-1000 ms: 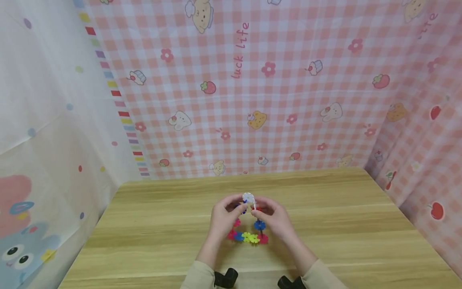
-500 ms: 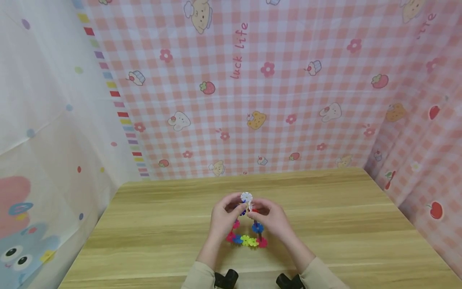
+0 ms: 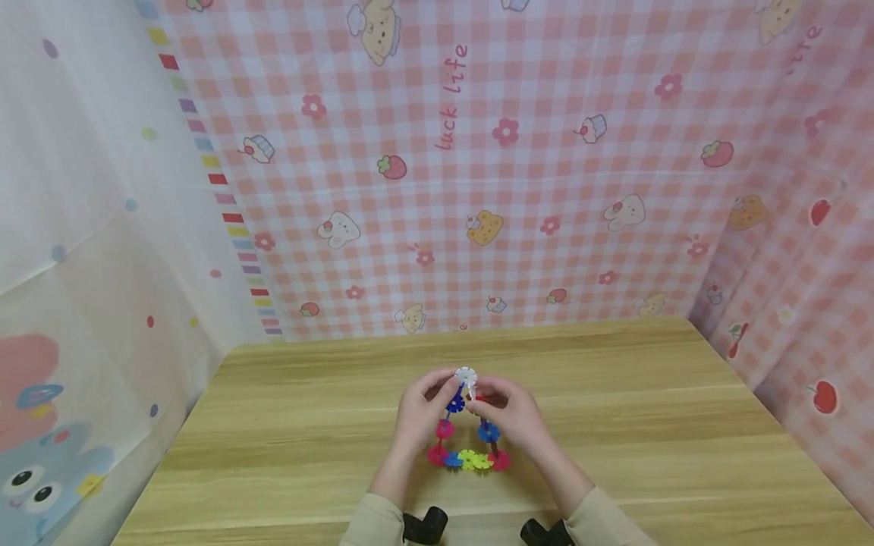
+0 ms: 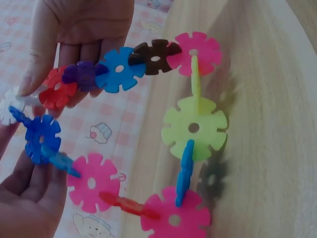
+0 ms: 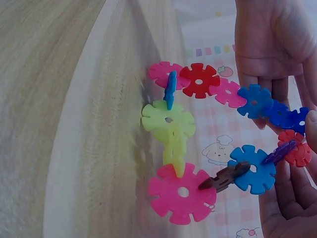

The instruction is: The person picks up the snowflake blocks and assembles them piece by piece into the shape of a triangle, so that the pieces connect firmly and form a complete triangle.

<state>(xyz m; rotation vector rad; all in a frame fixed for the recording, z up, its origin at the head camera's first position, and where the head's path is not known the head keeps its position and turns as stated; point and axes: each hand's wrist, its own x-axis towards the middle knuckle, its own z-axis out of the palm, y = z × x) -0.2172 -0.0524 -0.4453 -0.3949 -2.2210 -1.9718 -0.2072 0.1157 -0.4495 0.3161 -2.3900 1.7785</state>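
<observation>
Notched plastic snowflake discs are linked edge to edge into a frame-like loop, its lower side low over the wooden table. At the top, a white disc (image 3: 466,375) shows between both hands. My left hand (image 3: 421,407) pinches the upper left part, by the dark blue disc (image 4: 42,139). Opposite it, my right hand (image 3: 515,413) holds the upper right part with thumb and fingers, by the red disc (image 4: 58,88) and a second white disc seen edge-on. Yellow discs (image 4: 194,134) and a pink corner disc (image 5: 178,196) lie along the bottom. Fingers partly hide the top joints.
The wooden table (image 3: 307,425) spreads around the hands. A pink checked curtain (image 3: 560,174) hangs behind it, and a white patterned curtain (image 3: 102,250) on the left. Black wrist mounts (image 3: 426,526) sit by the cuffs.
The loop has shifted slightly left and its bottom side has dropped a little. The left thumb has moved up and left, uncovering more of the dark blue and pink discs.
</observation>
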